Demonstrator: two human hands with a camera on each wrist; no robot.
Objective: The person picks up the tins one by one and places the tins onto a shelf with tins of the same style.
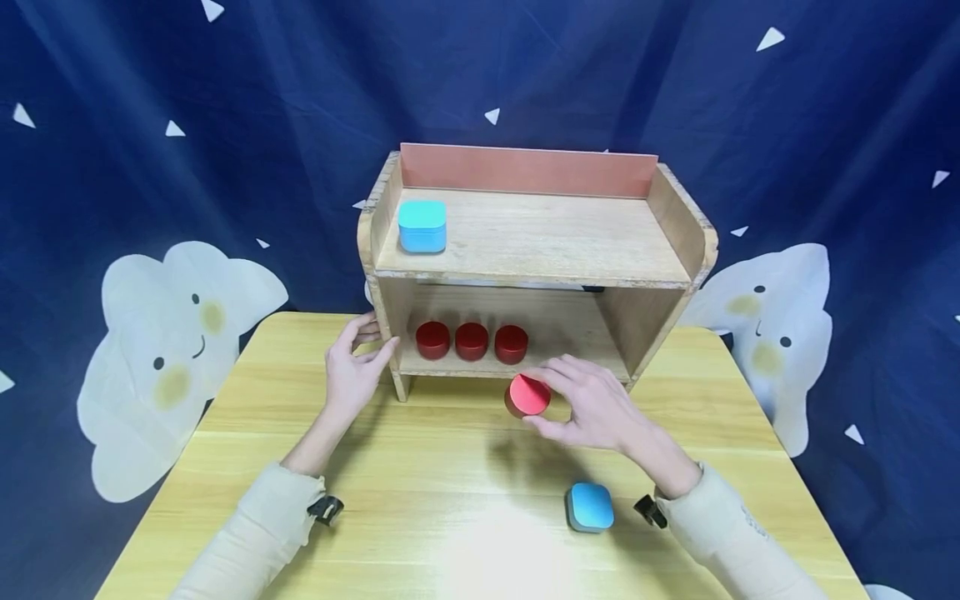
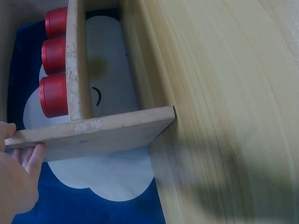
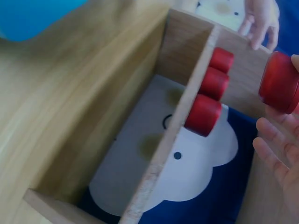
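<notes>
A round red tin [image 1: 528,397] is hanging in the right hand [image 1: 588,406], whose thumb and forefinger are pinching it from opposite sides while the other fingers are reaching out loosely beside it. That hand is holding the tin above the surface [image 1: 420,475], just in front of the wooden shelf [image 1: 555,237]. Beyond the right hand and to its left, three red tins [image 1: 471,342] are standing in a row on the lower board, close together but apart. Left of that row, the left hand [image 1: 354,371] is gripping the shelf's side panel, its thumb lying at the front edge and its fingers resting against the outer face. Above and to the right of the left hand, a light-blue tin [image 1: 422,227] is sitting on the upper board. Nearer the person than the right hand, a square blue tin [image 1: 590,507] is resting on the surface. Behind everything, a navy curtain [image 1: 315,117] is hanging.
</notes>
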